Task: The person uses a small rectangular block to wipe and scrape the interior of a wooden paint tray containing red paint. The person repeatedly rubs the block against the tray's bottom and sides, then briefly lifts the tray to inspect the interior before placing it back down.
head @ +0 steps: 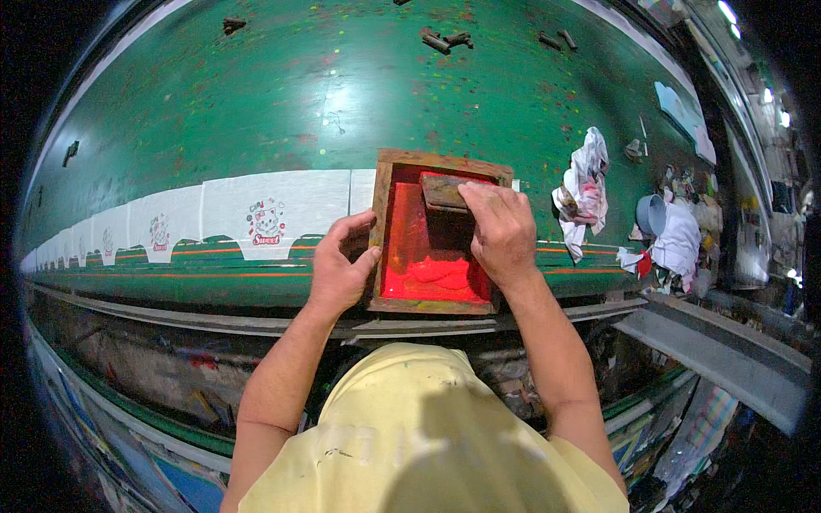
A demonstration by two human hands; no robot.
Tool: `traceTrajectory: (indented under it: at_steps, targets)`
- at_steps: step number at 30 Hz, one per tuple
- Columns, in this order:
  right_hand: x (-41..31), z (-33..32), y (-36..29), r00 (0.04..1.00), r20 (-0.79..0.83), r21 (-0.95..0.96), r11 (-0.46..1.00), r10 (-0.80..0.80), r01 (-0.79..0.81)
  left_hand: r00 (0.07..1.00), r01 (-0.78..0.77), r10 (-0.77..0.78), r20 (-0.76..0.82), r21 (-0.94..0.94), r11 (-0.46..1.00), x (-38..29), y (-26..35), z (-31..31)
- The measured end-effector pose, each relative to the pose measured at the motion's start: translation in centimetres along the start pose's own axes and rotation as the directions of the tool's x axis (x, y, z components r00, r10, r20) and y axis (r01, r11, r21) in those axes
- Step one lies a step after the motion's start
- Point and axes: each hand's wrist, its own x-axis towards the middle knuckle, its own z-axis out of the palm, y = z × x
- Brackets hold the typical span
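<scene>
A wooden screen-printing frame [442, 158] lies in front of me on the green table, over the row of white fabric pieces. My left hand [341, 263] grips its left rail, thumb and fingers against the wood. Inside the frame, my right hand [503, 227] holds a wood-handled squeegee [444, 192] near the far end. Bright red ink [436, 276] pools at the near end, and a red film covers the mesh on the left. To the left, a white fabric piece [224, 199] bears a cartoon cat print. What lies under the frame is hidden.
The long green printing table [256, 96] has ink spots and several dark small blocks [437, 43] farther back. At right lie a stained white rag [587, 186], a grey-blue cup [650, 215] and a white cloth bundle [680, 240]. A metal rail [224, 322] runs along the near edge.
</scene>
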Motion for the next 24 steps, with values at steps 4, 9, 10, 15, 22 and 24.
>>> traceTrajectory:
  at_steps: [4, 9, 10, 15, 22, 24]
  targets:
    - [0.1, 1.6, 0.9, 1.000, 0.002, 0.014, 1.000, -0.002, 0.002, 0.999, -0.040, 0.040, 0.006, 0.018, 0.999, -0.1, 0.3, -0.2]
    - [0.8, 1.3, 0.7, 0.996, 0.062, 0.058, 0.996, 0.064, -0.067, 0.997, -0.077, 0.076, 0.017, 0.082, 0.994, 0.0, 0.3, -0.4]
    - [1.3, 0.9, 1.0, 0.993, 0.099, 0.065, 0.995, 0.067, -0.074, 0.997, -0.075, 0.074, 0.012, 0.084, 0.994, 0.0, 0.2, -0.4]
    - [2.8, -0.9, 1.8, 0.954, 0.299, 0.123, 0.992, -0.036, -0.001, 0.999, -0.029, 0.029, -0.022, 0.014, 0.999, -0.4, 0.1, 0.2]
    - [-2.1, -3.7, -3.1, 0.928, 0.371, 0.171, 0.985, -0.043, -0.023, 0.987, -0.004, -0.012, -0.162, -0.101, 0.995, -2.1, -0.2, 2.3]
    - [-4.0, -4.3, -4.7, 0.925, 0.379, 0.170, 0.984, -0.020, -0.048, 0.984, -0.066, 0.056, -0.171, -0.058, 0.996, -2.2, -0.8, 3.0]
